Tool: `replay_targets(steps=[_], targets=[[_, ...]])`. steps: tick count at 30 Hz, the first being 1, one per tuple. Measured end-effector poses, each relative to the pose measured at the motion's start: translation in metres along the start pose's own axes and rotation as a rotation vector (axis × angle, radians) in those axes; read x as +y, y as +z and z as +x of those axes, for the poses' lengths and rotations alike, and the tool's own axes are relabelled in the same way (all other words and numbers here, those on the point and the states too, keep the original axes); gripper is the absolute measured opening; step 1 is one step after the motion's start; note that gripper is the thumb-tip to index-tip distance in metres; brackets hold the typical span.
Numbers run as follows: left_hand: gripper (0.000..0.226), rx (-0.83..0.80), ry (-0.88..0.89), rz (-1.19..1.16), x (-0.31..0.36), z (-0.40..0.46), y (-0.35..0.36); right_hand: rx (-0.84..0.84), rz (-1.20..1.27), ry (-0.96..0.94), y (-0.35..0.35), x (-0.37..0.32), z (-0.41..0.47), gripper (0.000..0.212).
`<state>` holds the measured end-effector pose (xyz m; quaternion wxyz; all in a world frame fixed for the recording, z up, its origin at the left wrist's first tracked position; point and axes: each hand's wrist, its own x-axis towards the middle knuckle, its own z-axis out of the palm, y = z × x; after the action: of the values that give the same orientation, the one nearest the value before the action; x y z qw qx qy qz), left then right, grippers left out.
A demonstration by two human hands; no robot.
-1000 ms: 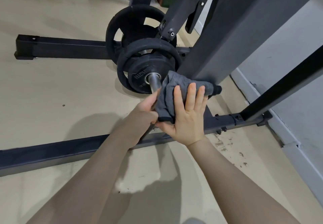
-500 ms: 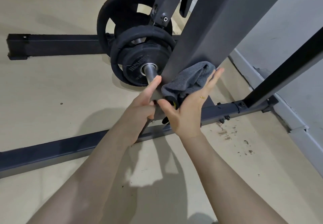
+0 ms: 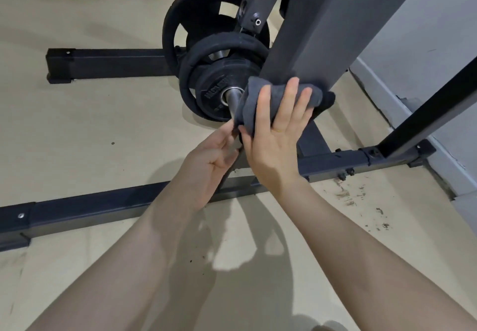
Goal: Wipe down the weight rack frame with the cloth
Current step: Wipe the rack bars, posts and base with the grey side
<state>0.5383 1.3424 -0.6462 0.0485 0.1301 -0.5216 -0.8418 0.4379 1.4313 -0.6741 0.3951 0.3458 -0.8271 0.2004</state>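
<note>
While my right hand (image 3: 277, 134) lies flat on the gray cloth (image 3: 251, 106), its fingers are straight and a little spread, pressing the cloth against the foot of the gray upright post (image 3: 322, 33) of the weight rack. The cloth is bunched around the post's lower front edge, and a dark fold of it sticks out past my fingertips on the right. There is a thin ring on 1 finger of that hand.

My left hand (image 3: 210, 165) sits just below and to the left, thumb and fingers closed on the cloth's lower corner, pinching it beside a thin dark bar that slants down from the post to the base.

Right beside the cloth on the left, a steel peg (image 3: 232, 98) juts toward me out of a stack of black weight plates (image 3: 206, 85); its end touches the cloth or nearly so, I cannot tell which. A bigger black plate (image 3: 180, 20) stands behind the stack. These plates crowd the left side of the post.

A long dark base bar (image 3: 103, 206) runs across the beige floor (image 3: 90, 124) under my wrists, and another bar (image 3: 108, 64) lies farther back. On the right a black brace (image 3: 426, 113) slants up from the base, close to the pale wall (image 3: 426, 20). Dark scuff marks (image 3: 346, 196) spot the floor near it.
</note>
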Motion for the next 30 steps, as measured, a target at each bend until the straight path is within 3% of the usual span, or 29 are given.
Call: replay_targets(steps=[5,10,13,17,19,22,25,27,30], targets=[[0.073,0.061,-0.093,-0.044,-0.005,0.003,-0.018,0.064,-0.233,-0.295,-0.009,0.02,0.006,0.042],[0.056,0.136,-0.119,0.197,-0.001,0.01,-0.039,-0.111,-0.42,-0.648,-0.008,0.03,-0.01,0.039],[0.044,0.216,-0.197,0.457,-0.022,0.002,-0.067,-0.311,-0.571,-0.813,-0.001,0.019,-0.027,0.045],[0.047,0.141,-0.238,1.004,-0.061,-0.021,-0.102,-0.634,-0.764,-1.004,0.021,-0.007,-0.065,0.055],[0.052,0.081,-0.221,1.275,-0.078,-0.026,-0.12,-0.758,-0.739,-1.038,0.027,-0.017,-0.071,0.056],[0.056,0.052,-0.183,1.492,-0.09,-0.022,-0.13,-0.723,-0.658,-1.003,0.02,-0.018,-0.054,0.052],[0.056,0.109,-0.116,1.619,-0.094,-0.007,-0.131,-0.626,-0.703,-0.89,0.007,-0.011,-0.037,0.05],[0.056,0.152,-0.176,1.673,-0.096,0.002,-0.131,-0.635,-0.76,-0.9,0.008,-0.018,-0.033,0.054],[0.055,0.142,-0.251,1.754,-0.102,0.009,-0.13,-0.812,-0.701,-1.014,0.027,-0.03,-0.058,0.058]])
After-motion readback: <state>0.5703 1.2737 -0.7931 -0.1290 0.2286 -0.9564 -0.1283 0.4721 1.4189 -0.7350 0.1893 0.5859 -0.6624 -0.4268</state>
